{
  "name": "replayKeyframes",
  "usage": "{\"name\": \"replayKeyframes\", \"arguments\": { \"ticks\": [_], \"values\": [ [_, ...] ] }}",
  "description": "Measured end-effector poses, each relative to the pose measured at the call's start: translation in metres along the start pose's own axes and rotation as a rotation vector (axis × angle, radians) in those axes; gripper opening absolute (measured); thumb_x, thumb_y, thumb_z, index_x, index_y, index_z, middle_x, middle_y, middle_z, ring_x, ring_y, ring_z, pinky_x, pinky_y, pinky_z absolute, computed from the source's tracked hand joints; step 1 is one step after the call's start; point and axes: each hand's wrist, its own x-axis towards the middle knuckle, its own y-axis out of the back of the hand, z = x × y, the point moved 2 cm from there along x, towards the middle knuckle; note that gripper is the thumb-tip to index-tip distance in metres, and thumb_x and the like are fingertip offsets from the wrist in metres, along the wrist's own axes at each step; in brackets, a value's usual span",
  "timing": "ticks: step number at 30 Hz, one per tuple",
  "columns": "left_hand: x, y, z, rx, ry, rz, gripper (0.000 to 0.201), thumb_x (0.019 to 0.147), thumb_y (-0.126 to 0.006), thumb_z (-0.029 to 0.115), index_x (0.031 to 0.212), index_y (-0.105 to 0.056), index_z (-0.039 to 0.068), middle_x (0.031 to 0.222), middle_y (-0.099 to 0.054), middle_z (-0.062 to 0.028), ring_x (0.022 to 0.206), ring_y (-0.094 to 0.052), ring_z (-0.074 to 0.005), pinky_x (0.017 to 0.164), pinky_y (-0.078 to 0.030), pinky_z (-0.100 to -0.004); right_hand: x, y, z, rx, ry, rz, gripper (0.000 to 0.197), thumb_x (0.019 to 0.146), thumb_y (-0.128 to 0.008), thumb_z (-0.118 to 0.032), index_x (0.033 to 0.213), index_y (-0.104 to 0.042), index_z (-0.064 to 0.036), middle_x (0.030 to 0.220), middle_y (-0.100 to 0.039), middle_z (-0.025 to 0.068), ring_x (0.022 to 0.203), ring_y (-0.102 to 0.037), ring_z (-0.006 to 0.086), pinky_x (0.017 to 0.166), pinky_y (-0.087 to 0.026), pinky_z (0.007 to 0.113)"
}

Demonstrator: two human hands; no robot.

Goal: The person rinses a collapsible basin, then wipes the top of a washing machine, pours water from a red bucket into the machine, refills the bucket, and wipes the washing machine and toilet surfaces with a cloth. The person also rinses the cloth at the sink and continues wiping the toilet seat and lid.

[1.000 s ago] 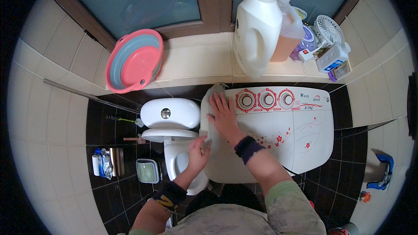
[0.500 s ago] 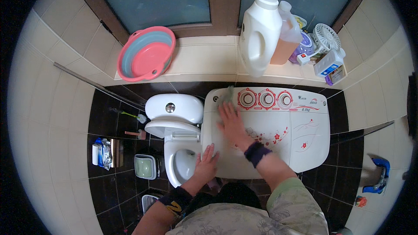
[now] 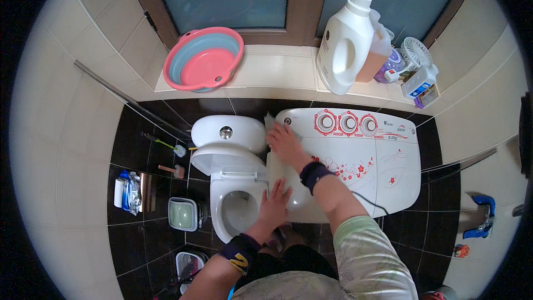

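Note:
The white top-loading washing machine (image 3: 347,147) has red flower prints and three round dials along its back. At its rear left corner, my right hand (image 3: 286,144) presses a thin greyish cloth (image 3: 270,120) against the machine; the cloth sticks out past the fingertips. My left hand (image 3: 274,205) rests with fingers spread on the machine's front left edge, holding nothing. Close by on the left stands a white toilet (image 3: 237,211) with its lid raised. A dark wristband covers each wrist.
Behind, a ledge carries a pink and grey basin (image 3: 206,66), a large white jug (image 3: 345,44), an orange liquid bottle (image 3: 375,58) and a small white fan (image 3: 415,51). A bin (image 3: 183,214) and toilet brush (image 3: 179,150) are left of the toilet. A dark cable (image 3: 371,201) crosses the machine's front.
My right hand and the cloth have shifted left from beside the dials to the machine's rear left corner. My left hand has moved slightly right and up. The whole view has shifted a little.

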Motion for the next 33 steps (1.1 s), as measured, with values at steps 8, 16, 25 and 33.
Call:
{"name": "replayKeyframes", "arguments": {
  "ticks": [8, 16, 25, 33],
  "values": [
    [-0.061, -0.01, 0.002, -0.174, -0.177, 0.173, 0.046, 0.085, -0.065, 0.02, 0.13, -0.059, 0.013, 0.142, -0.048, -0.013, 0.136, -0.042, -0.0327, 0.108, -0.039, -0.0537, -0.081, 0.02, -0.036, 0.054, 0.278, -0.304, 0.049, 0.1, -0.047, -0.029, 0.148, -0.045, -0.0181, 0.157, -0.039, 0.0037, 0.15, -0.024, 0.0259, 0.121, -0.016, 0.057],
    [-0.119, -0.031, -0.029, -0.333, -0.053, 0.211, 0.034, 0.081, -0.067, 0.012, 0.115, -0.065, 0.012, 0.128, -0.056, -0.011, 0.117, -0.055, -0.0355, 0.094, -0.049, -0.0482, -0.091, 0.01, -0.047, 0.203, 0.008, -0.099, 0.054, 0.097, -0.054, -0.025, 0.148, -0.042, -0.0132, 0.159, -0.032, 0.0106, 0.148, -0.023, 0.0388, 0.119, -0.022, 0.058],
    [-0.116, -0.043, -0.034, -0.4, -0.083, 0.226, 0.031, 0.084, -0.068, 0.013, 0.115, -0.065, 0.011, 0.127, -0.056, -0.0123, 0.118, -0.053, -0.0367, 0.096, -0.048, -0.0476, -0.278, 0.049, -0.099, 0.341, -0.105, -0.258, 0.052, 0.095, -0.059, -0.025, 0.144, -0.045, -0.0145, 0.159, -0.033, 0.01, 0.15, -0.023, 0.0355, 0.12, -0.019, 0.058],
    [-0.11, -0.043, -0.015, -0.349, -0.156, 0.15, 0.031, 0.084, -0.068, 0.014, 0.115, -0.067, 0.011, 0.129, -0.057, -0.0126, 0.119, -0.054, -0.0353, 0.098, -0.048, -0.0461, -0.305, 0.031, -0.012, 0.234, -0.852, 0.063, 0.065, 0.094, -0.059, -0.037, 0.151, -0.037, -0.0137, 0.161, -0.027, 0.0153, 0.149, -0.02, 0.0427, 0.121, -0.018, 0.058]
  ]
}}
